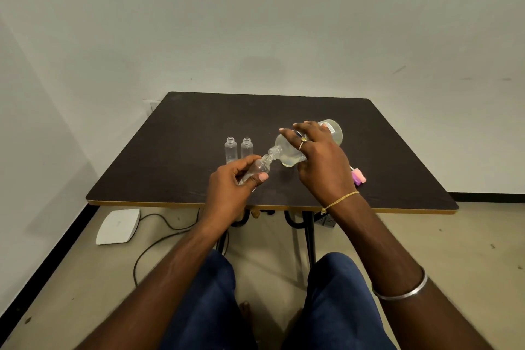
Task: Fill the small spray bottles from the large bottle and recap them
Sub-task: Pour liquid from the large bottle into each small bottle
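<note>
Right hand (pixel 321 162): clamped over large bottle (pixel 285 150) from above, fingers spread across the body, thumb side underneath. Ring (pixel 304 139) on one finger, yellow thread (pixel 341 200) at the wrist, metal bangle (pixel 403 290) further up the forearm.

Large bottle: held above the table (pixel 199 122), right of centre, tipped nearly level. Long axis from far right to near left; base up at the far right, open neck down at the near left. Pale clear liquid pooled along the lower side.

Left hand (pixel 235 179): closed round small bottle (pixel 260 167), thumb on the near side, fingers wrapped behind.

Small bottle: lifted off the table near the front edge, tilted. Long axis from near left to far right; base inside the hand, open mouth pointing up and right, touching the large bottle's neck. Fill level too hard to read.

Just behind the left hand: left spare (pixel 230 149) and right spare (pixel 247 149), both clear, uncapped, upright on the table, side by side, not touching.

Pink caps (pixel 358 176): lying on the table just right of the right wrist, partly hidden by it.

Table: dark wood-grain top, pale edge strip, black metal legs.

Room: plain pale wall, scuffed in places; beige floor with black skirting. White flat device (pixel 118 226) on the floor at left, black cable (pixel 159 239) looping beside it. Knees in blue trousers at bottom of view.
</note>
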